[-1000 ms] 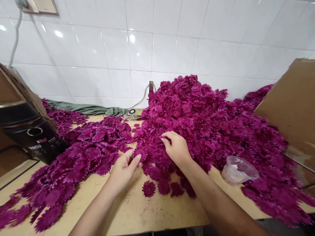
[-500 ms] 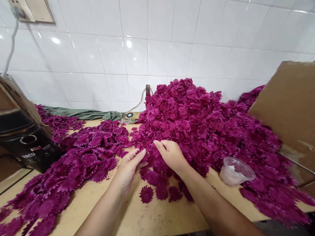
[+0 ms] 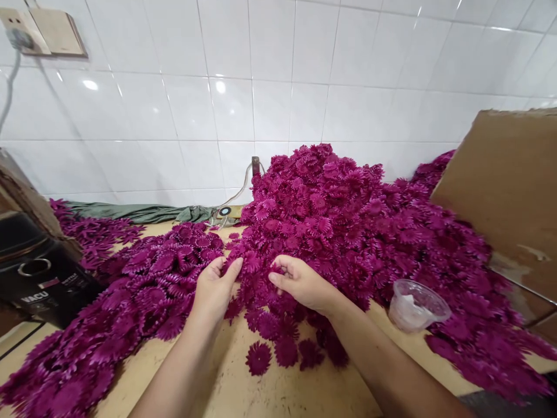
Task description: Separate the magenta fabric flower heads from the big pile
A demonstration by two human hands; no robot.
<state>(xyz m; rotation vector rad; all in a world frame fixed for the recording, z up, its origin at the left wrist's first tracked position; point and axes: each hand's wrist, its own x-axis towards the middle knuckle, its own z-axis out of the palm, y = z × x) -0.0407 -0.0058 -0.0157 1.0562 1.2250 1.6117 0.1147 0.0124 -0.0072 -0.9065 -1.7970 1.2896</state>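
My left hand [image 3: 214, 289] is closed at the front of the pile, with thumb and fingers around a magenta artificial flower layer [image 3: 227, 266], mostly hidden by the fingers. To its right, my right hand [image 3: 304, 284] pinches another flower layer [image 3: 277, 269] between thumb and curled fingers. A gap separates the two hands. Behind them rises a big heap of magenta flower layers [image 3: 322, 203], round with toothed petal edges. A few single ones, such as a flat flower layer [image 3: 258, 358], lie on the tan tabletop [image 3: 243, 395] below the hands.
Stacked flower layers [image 3: 130, 302] spread along the left, beside a black canister [image 3: 43, 278]. A clear plastic cup [image 3: 418, 307] with whitish contents stands at right. Cardboard [image 3: 500, 180] borders the right side. Green cloth [image 3: 139, 212] lies along the white tiled wall [image 3: 270, 104].
My hands have moved apart, the left one shifting left. The right hand's fingers have turned and now show a magenta flower layer between them. The view has shifted slightly.
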